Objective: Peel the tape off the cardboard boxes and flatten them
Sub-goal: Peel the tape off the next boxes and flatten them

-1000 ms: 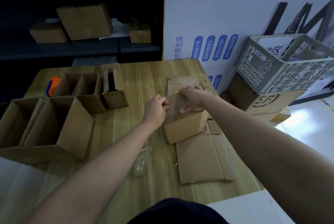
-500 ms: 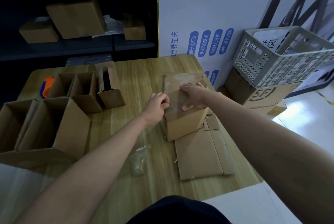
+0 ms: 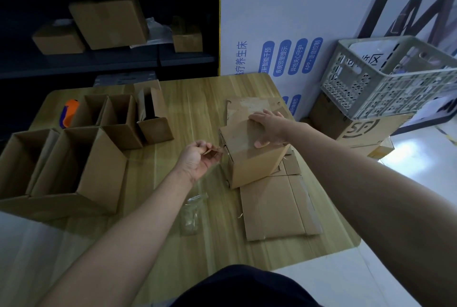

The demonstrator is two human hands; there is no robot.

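Observation:
A small closed cardboard box (image 3: 249, 160) stands on the wooden table (image 3: 197, 101), partly on flattened cardboard sheets (image 3: 277, 207). My right hand (image 3: 268, 128) presses flat on the box's top, fingers spread. Just left of the box, my left hand (image 3: 200, 158) pinches a strip of clear tape (image 3: 215, 152) that carries bits of torn brown paper and runs toward the box's left edge. A crumpled wad of peeled clear tape (image 3: 191, 212) lies on the table below my left hand.
Several open cardboard boxes (image 3: 99, 163) stand on the table's left half, with an orange and blue cutter (image 3: 69, 112) behind them. Another flat sheet (image 3: 249, 105) lies behind the closed box. A grey plastic crate (image 3: 385, 79) sits on a printed carton at right. Dark shelves hold more boxes.
My left hand has pulled away from the box toward the left and turned palm up, drawing the tape strip off. The right hand stays pressed on the box top.

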